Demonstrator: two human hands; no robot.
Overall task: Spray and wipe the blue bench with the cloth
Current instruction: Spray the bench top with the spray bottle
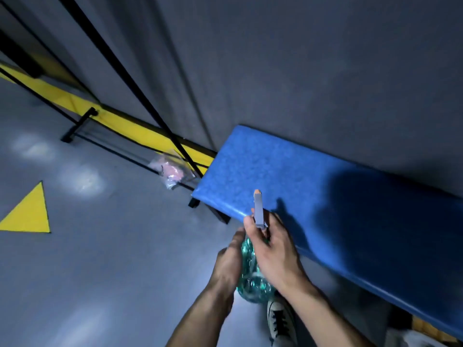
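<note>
a grey glossy floor point(100, 259) shows pale light reflections. a yellow triangle point(30, 214) is painted on it at the left. a yellow stripe point(120, 121) runs along the foot of a grey wall point(300, 71). thin black rods point(125, 78) slant down across the wall, and a black frame foot point(79, 125) rests on the floor. a crumpled clear plastic bag point(170, 171) with something pink inside lies beside the stripe. a white shoe point(281, 321) with black laces stands at the bottom.
</note>
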